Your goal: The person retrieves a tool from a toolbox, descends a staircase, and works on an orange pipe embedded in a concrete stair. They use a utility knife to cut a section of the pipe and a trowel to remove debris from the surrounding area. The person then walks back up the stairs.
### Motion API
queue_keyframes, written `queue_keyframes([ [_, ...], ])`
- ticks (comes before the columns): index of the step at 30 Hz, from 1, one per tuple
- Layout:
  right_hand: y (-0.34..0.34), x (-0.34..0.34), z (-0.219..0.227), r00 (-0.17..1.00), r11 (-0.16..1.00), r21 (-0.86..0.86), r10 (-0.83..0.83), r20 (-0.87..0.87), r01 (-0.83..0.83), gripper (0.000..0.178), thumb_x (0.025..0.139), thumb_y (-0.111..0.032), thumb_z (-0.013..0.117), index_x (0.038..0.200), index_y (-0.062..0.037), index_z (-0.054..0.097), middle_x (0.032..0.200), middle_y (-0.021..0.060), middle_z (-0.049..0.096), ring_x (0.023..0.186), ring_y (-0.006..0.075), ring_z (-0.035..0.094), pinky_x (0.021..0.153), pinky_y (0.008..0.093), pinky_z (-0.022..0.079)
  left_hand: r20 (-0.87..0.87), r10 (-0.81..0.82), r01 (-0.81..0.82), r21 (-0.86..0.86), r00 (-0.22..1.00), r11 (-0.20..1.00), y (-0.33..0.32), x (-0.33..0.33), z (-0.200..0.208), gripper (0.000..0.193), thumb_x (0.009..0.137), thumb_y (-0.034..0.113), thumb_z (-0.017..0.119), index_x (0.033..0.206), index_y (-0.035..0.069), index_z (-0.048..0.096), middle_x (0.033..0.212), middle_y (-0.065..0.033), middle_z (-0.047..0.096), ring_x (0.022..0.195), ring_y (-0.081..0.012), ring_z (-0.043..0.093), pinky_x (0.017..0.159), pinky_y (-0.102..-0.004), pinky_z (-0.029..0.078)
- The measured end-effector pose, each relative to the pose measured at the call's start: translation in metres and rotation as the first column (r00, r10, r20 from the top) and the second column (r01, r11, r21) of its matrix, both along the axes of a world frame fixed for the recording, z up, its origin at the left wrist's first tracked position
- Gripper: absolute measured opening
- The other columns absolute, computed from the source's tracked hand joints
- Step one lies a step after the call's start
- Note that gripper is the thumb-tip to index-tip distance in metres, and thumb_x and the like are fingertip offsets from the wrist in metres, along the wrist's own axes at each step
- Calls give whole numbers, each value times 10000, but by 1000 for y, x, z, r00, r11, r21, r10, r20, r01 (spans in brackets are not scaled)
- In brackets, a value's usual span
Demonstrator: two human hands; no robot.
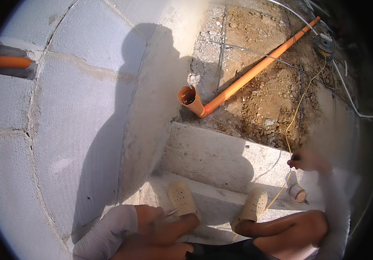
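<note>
Item, container: a small cylindrical can (298, 193), on the pale step (203, 147) below the right hand (300, 161). Its round tan face is turned my way; whether that is a lid or the contents, I cannot tell. A little dark piece shows at its lower edge.

Item, container-like: an orange pipe socket (189, 96), open mouth upward, rim uneven, the inside shadowed, with brownish pieces or edges in it that I cannot make out. It joins at its foot a long orange pipe (260, 67) lying aslant over rubble and soil (277, 97).

Item: a dark round reel (324, 44) on the ground at the far right, the yellow cord (299, 104) running from it, down over the soil and step, past the can and on toward the right shoe (254, 203).

Item, right hand: arm stretched out, hand partly blurred, fingertips drawn together on the cord at the step's far side, just above the can.

Item, left hand (148, 216): near the left knee, fingers curled about a thin pale item (172, 212), too smeared to identify.

Item: a grey block wall (80, 112) on the left, with a recess holding a short orange pipe length (9, 62).
</note>
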State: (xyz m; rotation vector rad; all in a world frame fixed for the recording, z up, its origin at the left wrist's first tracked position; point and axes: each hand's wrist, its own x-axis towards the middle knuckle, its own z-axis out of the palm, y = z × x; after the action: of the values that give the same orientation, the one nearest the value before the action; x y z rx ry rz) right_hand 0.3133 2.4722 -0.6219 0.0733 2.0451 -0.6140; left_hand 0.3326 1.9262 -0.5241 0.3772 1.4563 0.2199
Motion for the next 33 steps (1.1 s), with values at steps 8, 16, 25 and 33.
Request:
queue_keyframes([
  [8,2,-34,-30,960,997,-62,27,-277,-46,477,947,-415,610,924,46,731,740,154,715,682,265,700,683,411,537,-231,-82,74,-45,969,996,4,-18,-4,580,878,353,691,1390,139,522,1024,-156,732,959,-361,704,868,-435,544],
  [16,9,-22,-34,992,997,-46,55,-111,-60,470,946,-420,605,888,21,757,739,152,728,676,264,704,686,406,541,-175,-88,79,-59,981,995,13,-23,3,587,890,401,675,1410,174,522,992,-155,735,926,-352,709,841,-447,544],
  [25,42,-3,-59,996,998,36,-45,75,42,403,934,-365,632,845,6,762,728,132,730,652,234,692,662,389,536,-74,-67,69,21,995,997,5,-21,-10,546,870,369,674,1359,156,553,968,-177,724,902,-362,708,830,-453,541],
  [33,20,-30,-81,986,994,-29,102,-128,-107,341,880,-334,703,827,-1,752,735,121,730,654,205,681,643,381,531,-206,-51,42,-50,977,998,-5,-10,-5,488,891,385,667,1293,123,581,941,-158,732,902,-352,712,821,-442,544],
])
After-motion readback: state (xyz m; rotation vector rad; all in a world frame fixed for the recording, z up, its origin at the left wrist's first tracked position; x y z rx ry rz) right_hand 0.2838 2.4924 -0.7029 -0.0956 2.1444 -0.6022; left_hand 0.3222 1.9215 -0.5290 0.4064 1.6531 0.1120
